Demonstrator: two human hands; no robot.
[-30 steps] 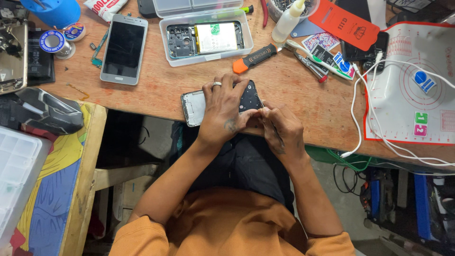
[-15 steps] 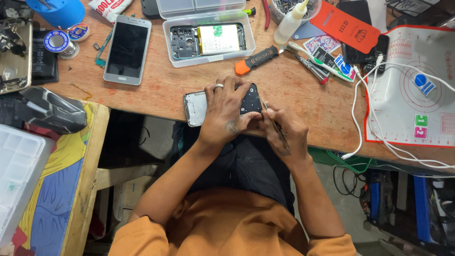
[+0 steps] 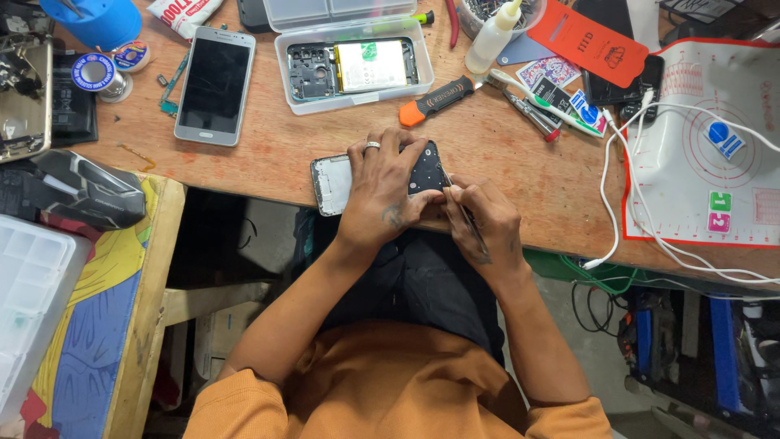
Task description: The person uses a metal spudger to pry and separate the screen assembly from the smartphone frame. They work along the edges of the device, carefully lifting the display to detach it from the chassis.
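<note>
Left hand [image 3: 382, 195] lies flat over an opened phone [image 3: 333, 184] at the table's near edge, fingers pressing it down and covering its middle; only the pale left end and dark right corner show. Right hand [image 3: 479, 219] pinches a thin dark tool [image 3: 470, 221] at the phone's right end; tip hidden, type unclear. Beyond the hands: orange-handled pry tool [image 3: 435, 101], clear tray [image 3: 292, 73] with another opened phone, silver phone [image 3: 214, 84] far left.

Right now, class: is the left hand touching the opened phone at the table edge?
Touching. The head view shows the left hand pressed flat over the opened phone.
</note>
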